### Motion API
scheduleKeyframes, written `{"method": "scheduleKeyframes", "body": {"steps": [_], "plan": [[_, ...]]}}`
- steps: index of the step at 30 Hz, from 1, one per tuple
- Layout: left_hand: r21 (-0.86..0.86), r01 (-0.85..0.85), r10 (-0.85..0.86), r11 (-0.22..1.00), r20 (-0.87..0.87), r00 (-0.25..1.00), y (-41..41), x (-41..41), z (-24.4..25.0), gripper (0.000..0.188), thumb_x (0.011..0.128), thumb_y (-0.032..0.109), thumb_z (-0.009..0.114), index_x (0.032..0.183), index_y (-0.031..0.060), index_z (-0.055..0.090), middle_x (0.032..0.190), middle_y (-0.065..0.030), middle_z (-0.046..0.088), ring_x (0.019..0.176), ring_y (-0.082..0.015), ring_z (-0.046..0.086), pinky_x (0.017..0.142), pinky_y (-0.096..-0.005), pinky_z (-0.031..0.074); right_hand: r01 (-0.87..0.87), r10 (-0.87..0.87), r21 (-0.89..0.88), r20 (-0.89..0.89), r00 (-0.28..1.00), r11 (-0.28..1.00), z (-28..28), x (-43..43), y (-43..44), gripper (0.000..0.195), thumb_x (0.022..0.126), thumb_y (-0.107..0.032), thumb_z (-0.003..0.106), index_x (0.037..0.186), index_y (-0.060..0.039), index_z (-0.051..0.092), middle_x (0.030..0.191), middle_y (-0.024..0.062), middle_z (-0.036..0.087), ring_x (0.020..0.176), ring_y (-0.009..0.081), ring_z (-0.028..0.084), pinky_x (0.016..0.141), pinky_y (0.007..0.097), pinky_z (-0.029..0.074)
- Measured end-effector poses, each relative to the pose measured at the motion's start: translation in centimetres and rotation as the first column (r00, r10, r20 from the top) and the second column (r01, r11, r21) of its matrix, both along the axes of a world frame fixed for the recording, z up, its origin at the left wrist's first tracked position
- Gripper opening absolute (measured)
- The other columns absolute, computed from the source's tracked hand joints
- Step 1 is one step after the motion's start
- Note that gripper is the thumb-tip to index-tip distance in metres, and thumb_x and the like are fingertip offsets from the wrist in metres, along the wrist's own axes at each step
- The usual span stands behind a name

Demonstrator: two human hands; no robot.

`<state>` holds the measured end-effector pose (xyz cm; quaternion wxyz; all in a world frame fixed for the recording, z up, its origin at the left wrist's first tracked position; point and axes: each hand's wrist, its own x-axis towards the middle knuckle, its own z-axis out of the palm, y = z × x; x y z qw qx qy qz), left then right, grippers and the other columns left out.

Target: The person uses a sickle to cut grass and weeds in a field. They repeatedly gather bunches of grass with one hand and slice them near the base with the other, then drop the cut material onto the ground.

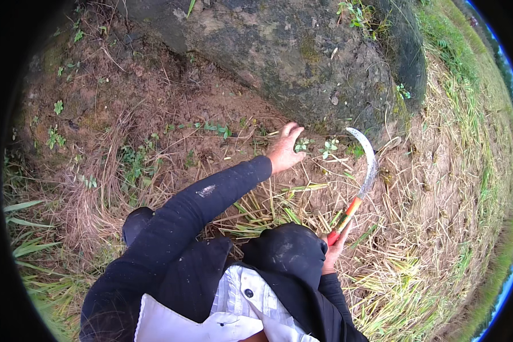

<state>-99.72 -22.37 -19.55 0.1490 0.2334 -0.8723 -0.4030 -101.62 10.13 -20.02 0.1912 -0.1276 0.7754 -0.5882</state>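
My left hand (286,148) reaches forward over the soil at the foot of a large rock (299,64). Its fingers are apart and I see nothing held in them. Just right of the fingertips grow small leafy weeds (328,148). Beside my right knee, my right hand (334,255) grips a sickle by its red, orange and green handle (345,221). The curved steel blade (370,164) points away from me, its tip bending left close to the rock's base. Part of the right hand is hidden by the knee and the handle.
Cut straw (393,282) covers the ground at right. Dry matted grass (107,171) and low green weeds lie left over bare reddish soil (222,102). Long green blades (34,246) stand at far left. My bent knee (286,252) is close below the hands.
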Motion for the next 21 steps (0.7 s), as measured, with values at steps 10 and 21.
{"method": "scheduleKeyframes", "body": {"steps": [10,21], "plan": [[0.247,0.148,-0.162,0.958,0.039,0.986,2.7,-1.4,5.0,0.038,0.089,0.028,0.055,0.063,0.0005,0.051,0.051,-0.0077,0.040,0.048,-0.0111,0.038,0.046,-0.0330,0.033,0.165,-0.156,-0.074,0.109,0.982,0.984,4.9,-3.3,-2.8,0.087,0.077,0.007,0.049,0.146,-0.0220,0.005,0.065,0.0008,0.045,0.042,0.0091,0.041,0.038,0.0227,0.037],[0.664,-0.476,0.802,0.576,-0.571,0.173,-14.8,28.1,23.2,0.027,0.093,0.019,0.049,0.068,0.0123,0.043,0.060,0.0028,0.040,0.053,-0.0076,0.034,0.050,-0.0245,0.031,-0.236,0.235,0.001,0.077,0.969,0.972,4.3,1.1,1.6,0.086,0.076,0.002,0.064,0.146,-0.0079,0.015,0.118,0.0016,0.047,0.091,0.0099,0.048,0.084,0.0224,0.040]]}}
